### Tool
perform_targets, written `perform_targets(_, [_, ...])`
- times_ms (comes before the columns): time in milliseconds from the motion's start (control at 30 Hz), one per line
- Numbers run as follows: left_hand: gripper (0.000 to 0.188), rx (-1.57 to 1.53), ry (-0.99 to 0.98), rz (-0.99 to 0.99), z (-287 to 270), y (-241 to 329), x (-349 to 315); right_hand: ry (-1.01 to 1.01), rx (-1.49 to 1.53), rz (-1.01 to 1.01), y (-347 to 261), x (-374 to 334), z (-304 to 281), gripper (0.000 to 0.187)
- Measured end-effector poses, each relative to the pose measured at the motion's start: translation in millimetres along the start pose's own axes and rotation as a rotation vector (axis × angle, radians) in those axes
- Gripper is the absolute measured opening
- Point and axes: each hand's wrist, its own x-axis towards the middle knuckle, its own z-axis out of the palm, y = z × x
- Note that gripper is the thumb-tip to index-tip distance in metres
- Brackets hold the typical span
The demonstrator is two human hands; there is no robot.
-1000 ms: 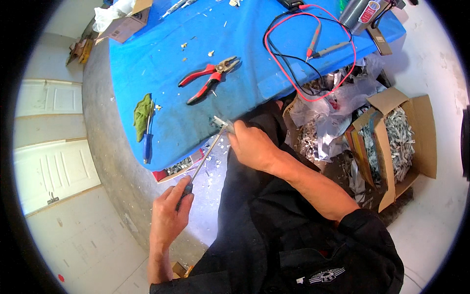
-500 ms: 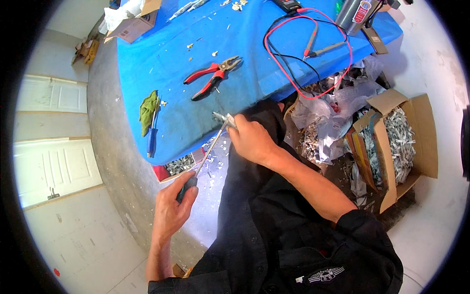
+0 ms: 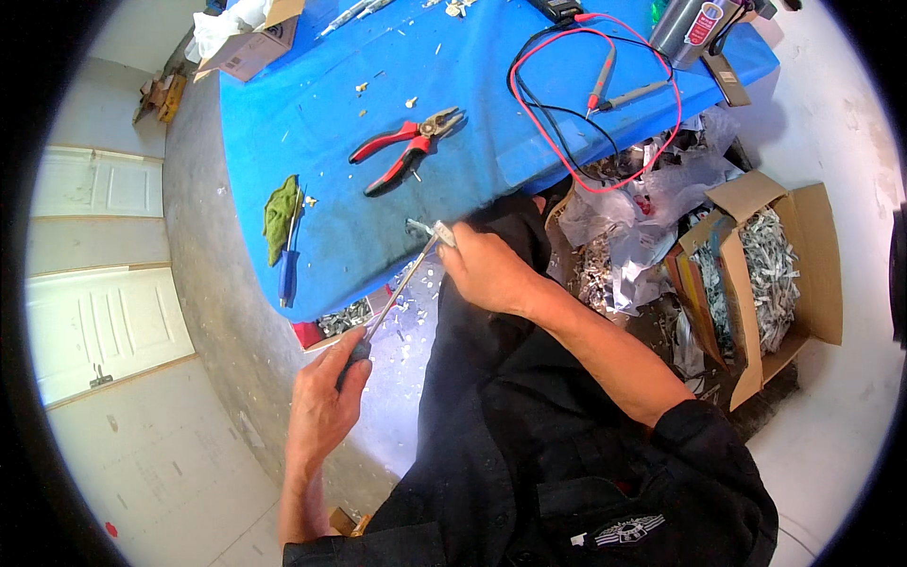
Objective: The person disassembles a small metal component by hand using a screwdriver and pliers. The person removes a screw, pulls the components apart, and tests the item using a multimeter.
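Note:
My left hand (image 3: 326, 395) is closed round the dark handle of a screwdriver (image 3: 401, 288), whose long metal shaft slants up and to the right. Its tip meets a small whitish-grey part (image 3: 441, 232) near the table's front edge. My right hand (image 3: 487, 269) pinches that part between thumb and fingers; its exact kind is too small to make out. On the blue-covered table (image 3: 331, 217) just beyond lie red-and-black pliers (image 3: 409, 149). Farther left, a blue-handled screwdriver (image 3: 288, 269) rests against a green cloth (image 3: 281, 219).
Red and black meter leads (image 3: 678, 113) loop over the table's right edge, near a steel cup (image 3: 682, 33). An open carton (image 3: 818, 274) of metallic strips stands on the floor at right, beside plastic bags (image 3: 652, 213). Another box (image 3: 260, 52) sits at the table's far left.
My left hand and the screwdriver handle have shifted slightly left, while the tip stays at the part. My right hand keeps its pinch in nearly the same place.

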Motion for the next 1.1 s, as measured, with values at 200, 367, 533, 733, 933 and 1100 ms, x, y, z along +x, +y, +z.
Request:
perform_targets(200, [0.036,-0.124,-0.144,-0.123,-11,-4,6,-0.048,-0.042,0.057,-6,0,-4,0.034])
perform_targets(367, [0.038,0.106,-0.033,0.086,-9,0,11,-0.077,-0.057,0.068,-9,2,-9,0.033])
perform_targets(533, [0.038,0.175,-0.011,0.108,-9,3,14,-0.065,-0.076,0.060,-11,0,-11,0.032])
perform_targets(733, [0.033,0.007,-0.093,-0.093,-20,10,17,-0.083,-0.020,0.092,-11,0,-12,0.032])
perform_targets(933, [0.032,0.013,-0.041,-0.154,-6,19,4,-0.072,0.013,0.087,-3,0,-4,0.031])
perform_targets(1100, [0.033,-0.059,-0.076,-0.216,0,28,-1,-0.060,-0.080,0.075,-8,-1,-6,0.030])
